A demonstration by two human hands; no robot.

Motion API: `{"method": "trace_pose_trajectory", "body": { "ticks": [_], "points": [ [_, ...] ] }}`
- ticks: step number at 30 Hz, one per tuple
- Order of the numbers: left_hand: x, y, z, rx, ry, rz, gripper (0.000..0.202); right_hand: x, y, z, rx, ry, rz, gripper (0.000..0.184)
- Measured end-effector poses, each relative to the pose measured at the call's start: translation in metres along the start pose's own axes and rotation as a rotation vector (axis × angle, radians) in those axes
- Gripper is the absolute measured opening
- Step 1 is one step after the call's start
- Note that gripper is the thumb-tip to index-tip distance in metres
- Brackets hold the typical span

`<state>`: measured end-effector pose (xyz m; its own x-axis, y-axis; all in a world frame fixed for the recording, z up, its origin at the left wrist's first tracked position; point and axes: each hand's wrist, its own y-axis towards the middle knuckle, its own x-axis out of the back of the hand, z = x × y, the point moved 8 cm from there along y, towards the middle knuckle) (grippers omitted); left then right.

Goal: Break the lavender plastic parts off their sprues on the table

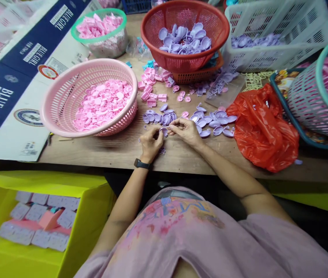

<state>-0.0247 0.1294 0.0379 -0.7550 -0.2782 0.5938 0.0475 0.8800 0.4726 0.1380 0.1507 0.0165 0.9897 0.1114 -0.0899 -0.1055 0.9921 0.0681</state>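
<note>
My left hand (151, 143), with a dark watch on its wrist, is closed on a small purple oval plastic piece (164, 132) just above the table. Close against it, my right hand (186, 132) pinches with thumb and forefinger at the piece's right side. Whatever is between those right fingertips is too small to name. Behind my hands lies a cluster of purple oval pieces (153, 116). More purple oval pieces (217, 119) are spread to the right of my right hand. Tiny purple bits (162, 151) lie beside my left hand.
A pink basket (50, 104) of pink parts stands left. At the back are a red colander (181, 61) with purple pieces and a white crate (271, 58). An orange-red plastic bag (264, 131) sits right. Pink blocks (149, 90) lie mid-table. A yellow box (91, 208) stands below left.
</note>
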Motion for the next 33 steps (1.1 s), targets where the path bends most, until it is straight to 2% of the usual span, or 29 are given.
{"method": "trace_pose_trajectory", "body": {
  "ticks": [3, 9, 17, 33],
  "points": [
    [-0.001, -0.001, -0.004, -0.020, 0.033, -0.009, 0.017, -0.004, -0.008, 0.008, 0.050, -0.068, -0.017, 0.039],
    [-0.001, -0.002, -0.006, -0.001, -0.007, -0.009, 0.019, -0.009, -0.019, 0.023, 0.207, -0.361, -0.044, 0.025],
    [-0.002, -0.001, -0.009, -0.036, 0.019, 0.011, 0.021, -0.012, -0.021, 0.030, 0.274, -0.469, -0.039, 0.019],
    [0.000, -0.002, -0.008, -0.026, -0.029, -0.023, 0.018, -0.012, -0.023, 0.029, 0.337, -0.405, -0.072, 0.017]
  ]
}}
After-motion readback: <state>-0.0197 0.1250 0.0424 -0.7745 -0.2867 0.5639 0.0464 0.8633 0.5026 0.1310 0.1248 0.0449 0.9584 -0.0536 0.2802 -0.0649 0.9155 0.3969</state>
